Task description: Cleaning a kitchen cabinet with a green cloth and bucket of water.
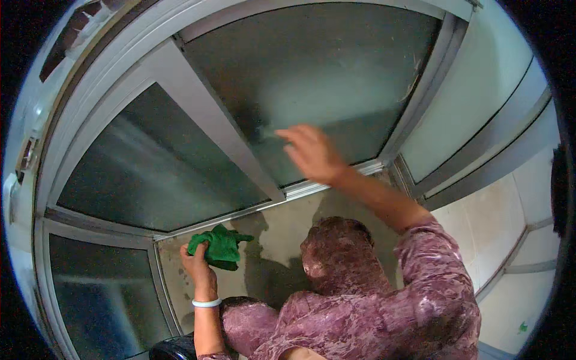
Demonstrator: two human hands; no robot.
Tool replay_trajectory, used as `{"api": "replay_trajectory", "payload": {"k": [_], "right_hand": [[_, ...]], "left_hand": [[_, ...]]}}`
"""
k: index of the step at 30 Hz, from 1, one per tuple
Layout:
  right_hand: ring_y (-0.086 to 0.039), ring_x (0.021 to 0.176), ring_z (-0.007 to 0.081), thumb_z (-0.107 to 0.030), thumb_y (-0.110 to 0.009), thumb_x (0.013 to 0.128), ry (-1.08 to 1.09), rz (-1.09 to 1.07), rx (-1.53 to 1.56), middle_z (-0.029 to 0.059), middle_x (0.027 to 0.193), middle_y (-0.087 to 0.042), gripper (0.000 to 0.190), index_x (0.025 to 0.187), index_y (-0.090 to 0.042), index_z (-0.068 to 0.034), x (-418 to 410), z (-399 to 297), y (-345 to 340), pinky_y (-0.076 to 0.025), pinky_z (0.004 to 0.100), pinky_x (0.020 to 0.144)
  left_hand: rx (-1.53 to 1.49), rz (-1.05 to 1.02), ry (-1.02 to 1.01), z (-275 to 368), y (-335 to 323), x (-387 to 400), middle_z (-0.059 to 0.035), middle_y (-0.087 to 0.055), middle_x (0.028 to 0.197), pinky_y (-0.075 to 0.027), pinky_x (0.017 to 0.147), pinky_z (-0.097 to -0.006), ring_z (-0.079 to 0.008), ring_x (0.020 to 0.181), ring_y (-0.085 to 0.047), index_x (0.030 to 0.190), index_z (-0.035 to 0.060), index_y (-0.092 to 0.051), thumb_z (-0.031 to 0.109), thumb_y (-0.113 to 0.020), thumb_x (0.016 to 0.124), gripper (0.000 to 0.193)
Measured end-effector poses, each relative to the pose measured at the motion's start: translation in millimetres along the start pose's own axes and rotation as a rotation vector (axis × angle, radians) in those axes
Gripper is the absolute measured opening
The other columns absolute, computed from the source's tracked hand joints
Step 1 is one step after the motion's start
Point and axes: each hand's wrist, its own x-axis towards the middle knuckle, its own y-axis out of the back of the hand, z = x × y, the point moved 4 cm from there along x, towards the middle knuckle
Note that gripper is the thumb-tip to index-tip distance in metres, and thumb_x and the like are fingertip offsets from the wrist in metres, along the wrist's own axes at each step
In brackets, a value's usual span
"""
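Observation:
My left hand [198,261], with a pale bracelet [207,303] at the wrist, grips a bunched green cloth [220,245]. It is low on the left, above the floor and close to the bottom track of a framed glass panel [157,180]. Farther right, my right hand [310,153] is raised in front of another glass panel [324,90], its fingers spread and slightly blurred. Nothing shows in it. Whether its fingertips touch the glass I cannot tell. A pale, hazy patch or reflection covers part of that panel.
A light metal frame post [225,121] divides the two panels. The bottom track [310,189] borders the concrete-coloured floor [274,234]. More framed glass stands at lower left [103,292] and right [468,99]. A black rounded object [173,348] is beside my left forearm. White tiles [481,220] lie at right.

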Motion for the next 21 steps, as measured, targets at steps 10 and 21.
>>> {"api": "replay_trajectory", "payload": {"k": [10, 21], "right_hand": [[-0.048, 0.112, 0.0419, -0.012, -0.062, 0.086, -0.183, 0.228, 0.184, 0.0243, 0.123, -0.046, 0.057, 0.135, -0.039, 0.005, 13.3, -54.8, -76.4, -0.040, 0.0446, 0.098], [-0.039, 0.135, 0.0310, -0.015, -0.058, 0.094, -0.104, -0.135, 0.634, 0.0162, 0.150, -0.034, 0.059, 0.147, -0.035, -0.005, 12.0, -71.4, -112.9, -0.039, 0.0411, 0.107]], "left_hand": [[0.030, -0.029, -0.034, -4.9, 1.3, 1.5, 0.0001, -0.054, 0.084, -0.044, 0.074, -0.0252, -0.0102, 0.077, -0.051, 0.090, 0.0074, -0.049, 0.000, -0.069, 0.077, 0.025], [0.074, -0.087, -0.079, 10.1, -40.4, -9.4, 0.0011, -0.052, 0.083, -0.042, 0.071, -0.0249, -0.0095, 0.076, -0.049, 0.087, 0.0069, -0.052, 0.002, -0.074, 0.075, 0.025]]}}
